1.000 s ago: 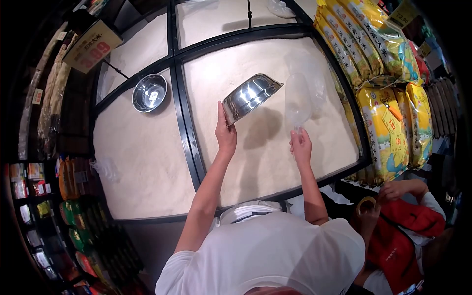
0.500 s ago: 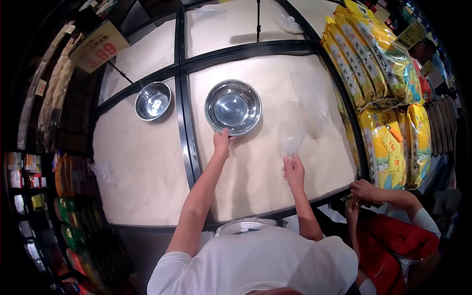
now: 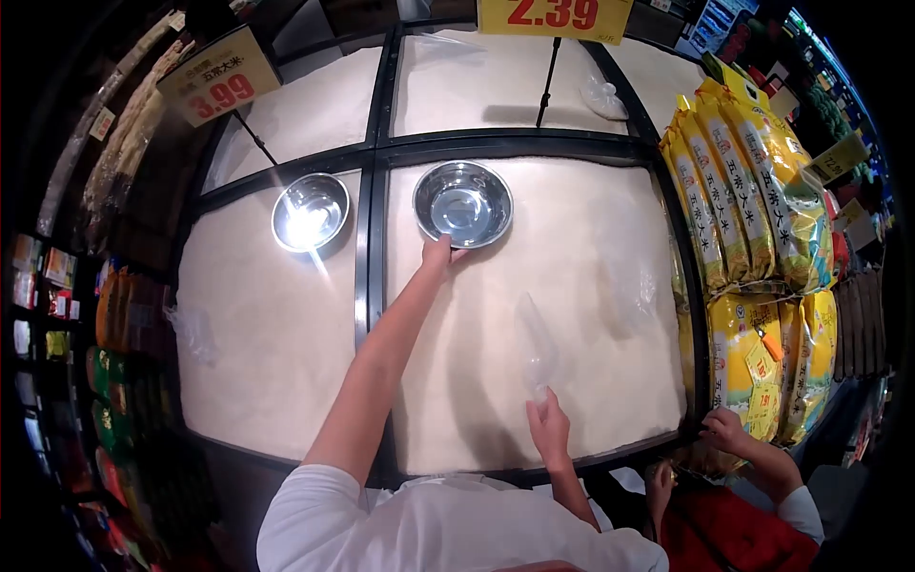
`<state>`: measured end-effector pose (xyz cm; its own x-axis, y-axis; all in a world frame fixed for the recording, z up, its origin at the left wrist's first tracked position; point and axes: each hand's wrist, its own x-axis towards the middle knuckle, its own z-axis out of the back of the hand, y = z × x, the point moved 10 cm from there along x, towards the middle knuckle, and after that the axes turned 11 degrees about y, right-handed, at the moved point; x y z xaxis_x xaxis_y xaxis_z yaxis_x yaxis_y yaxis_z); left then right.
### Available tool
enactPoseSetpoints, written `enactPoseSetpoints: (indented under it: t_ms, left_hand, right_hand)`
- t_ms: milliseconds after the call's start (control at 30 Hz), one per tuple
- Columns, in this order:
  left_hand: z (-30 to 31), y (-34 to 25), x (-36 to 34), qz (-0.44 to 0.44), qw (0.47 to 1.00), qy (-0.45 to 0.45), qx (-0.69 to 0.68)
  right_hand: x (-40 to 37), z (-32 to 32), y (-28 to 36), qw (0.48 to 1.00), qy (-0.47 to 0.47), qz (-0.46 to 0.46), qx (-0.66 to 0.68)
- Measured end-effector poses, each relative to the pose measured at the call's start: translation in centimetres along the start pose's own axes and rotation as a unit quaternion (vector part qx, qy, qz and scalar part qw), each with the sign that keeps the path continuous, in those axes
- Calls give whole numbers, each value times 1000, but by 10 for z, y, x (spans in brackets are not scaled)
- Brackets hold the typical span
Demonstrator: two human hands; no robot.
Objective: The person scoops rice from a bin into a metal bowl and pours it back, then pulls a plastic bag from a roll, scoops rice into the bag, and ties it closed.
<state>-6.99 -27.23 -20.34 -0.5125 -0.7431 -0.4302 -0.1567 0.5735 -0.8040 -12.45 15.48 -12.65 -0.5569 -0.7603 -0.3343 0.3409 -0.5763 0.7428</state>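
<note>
Scoop of clear plastic points away from me over the near half of the rice, its handle pinched in the right hand; I cannot tell from my end whether it touches the rice. Off to the right, another person's hand is near the bin edge. Farther out, I see the left hand gripping a metal bowl by its near rim, over the far part of the same bin. Across the divider, a second bowl throws back a bright glare. Yellow bags stand stacked at the right. At the back, a left sign reads 3.99 and a middle sign 2.39.
</note>
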Motion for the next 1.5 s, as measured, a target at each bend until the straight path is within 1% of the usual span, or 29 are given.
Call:
enactPoseSetpoints:
  t_ms: [67, 200, 267, 300, 367, 400, 467, 567, 667, 733, 767, 800, 867, 900, 933, 967, 1000, 1067, 1100, 1200, 1233, 1333, 1367, 1467, 1500]
  left_hand:
    - [5, 13, 7, 36, 999, -1, -19]
    - [8, 20, 11, 28, 998, 18, -54]
    - [6, 9, -11, 43, 999, 16, 5]
    - [7, 5, -23, 51, 998, 13, 30]
    - [26, -7, -39, -19, 997, -41, 68]
    - [36, -19, -51, -55, 992, -69, 89]
    - [55, -43, -69, -83, 988, -76, 103]
    - [119, -66, -74, -109, 988, -103, 28]
    - [207, -76, -61, -123, 973, -179, -75]
    - [247, -86, -61, -116, 963, -212, -115]
    - [263, -89, -53, -108, 966, -198, -128]
    - [277, -91, -44, -100, 961, -202, -158]
    - [295, -109, -32, -101, 972, -138, -160]
    - [307, -110, -24, -84, 972, -147, -166]
    - [324, -109, -8, -64, 971, -156, -169]
    - [337, -111, 7, -55, 977, -133, -159]
    - [341, -117, 10, -56, 978, -128, -152]
    - [342, -127, -5, -55, 982, -127, -132]
    - [342, -133, -17, -53, 979, -140, -135]
    - [343, -149, -43, -62, 984, -92, -142]
    - [346, -151, -58, -56, 985, -92, -133]
    - [360, -160, -108, -54, 991, -34, -117]
    - [366, -166, -134, -62, 995, -6, -83]
    - [403, -178, -213, -76, 997, 11, 8]
    - [417, -180, -245, -73, 997, -5, 35]
  right_hand:
    - [0, -5, 2, 1000, 16, -12, 24]
    - [-1, -14, 10, 999, 13, -16, 43]
    - [-2, -18, 18, 998, 19, -12, 50]
    - [-1, -19, 21, 1000, 15, 17, 6]
    - [-3, -29, 25, 993, 11, 80, -84]
    - [-8, -30, 26, 993, 9, 83, -79]
    - [-14, -32, 34, 994, -2, 89, -70]
    - [-24, -36, 45, 997, 35, 64, -25]
    - [-37, -52, 44, 997, 29, 70, 27]
    - [-50, -68, 47, 992, 44, -14, 121]
    - [-61, -79, 46, 983, 48, -59, 167]
    - [-72, -87, 47, 980, 29, -72, 184]
    - [-97, -105, 52, 972, -10, -89, 216]
    - [-110, -118, 56, 959, -24, -106, 262]
    - [-120, -132, 63, 952, -27, -98, 289]
    - [-130, -144, 70, 945, -40, -96, 310]
    - [-140, -156, 76, 936, -51, -97, 333]
    - [-155, -174, 94, 940, -62, -70, 327]
    - [-160, -179, 112, 942, -84, -54, 322]
    - [-171, -204, 135, 939, -56, -54, 336]
    - [-174, -208, 145, 939, -49, -71, 334]
    - [-172, -226, 181, 952, 79, -54, 292]
    - [-169, -231, 192, 959, 110, -19, 259]
    - [-162, -263, 200, 947, 215, -56, 233]
    - [-162, -270, 208, 944, 251, -54, 210]
